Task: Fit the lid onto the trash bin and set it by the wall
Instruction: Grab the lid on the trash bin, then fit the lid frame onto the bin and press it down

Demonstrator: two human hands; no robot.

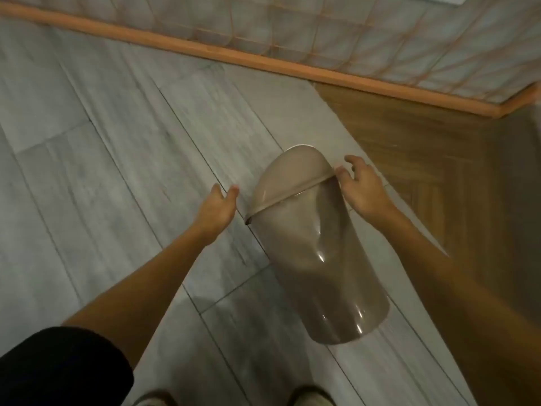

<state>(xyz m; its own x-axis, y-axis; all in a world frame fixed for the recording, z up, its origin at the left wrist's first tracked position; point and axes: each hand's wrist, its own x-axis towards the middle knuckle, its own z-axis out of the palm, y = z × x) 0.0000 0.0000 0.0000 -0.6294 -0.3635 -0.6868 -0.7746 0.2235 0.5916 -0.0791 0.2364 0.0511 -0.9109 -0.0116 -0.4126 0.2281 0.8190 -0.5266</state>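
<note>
Bin: I see the taupe bin (328, 259) on the grey floor (102, 171), between my two hands.
Lid: the domed lid (288, 177) sits on the bin's top.
Right hand: my right hand (361, 186) has fingers spread, its thumb tip touching the lid's rim.
Left hand: my left hand (218, 208) is spread, just beside the lid, apart from it.
Wall: the tiled wall (380, 33) lies well beyond my fingertips.

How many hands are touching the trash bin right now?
1. The right hand has fingertips at the lid rim on the trash bin. The left hand is open beside it, apart.
</note>
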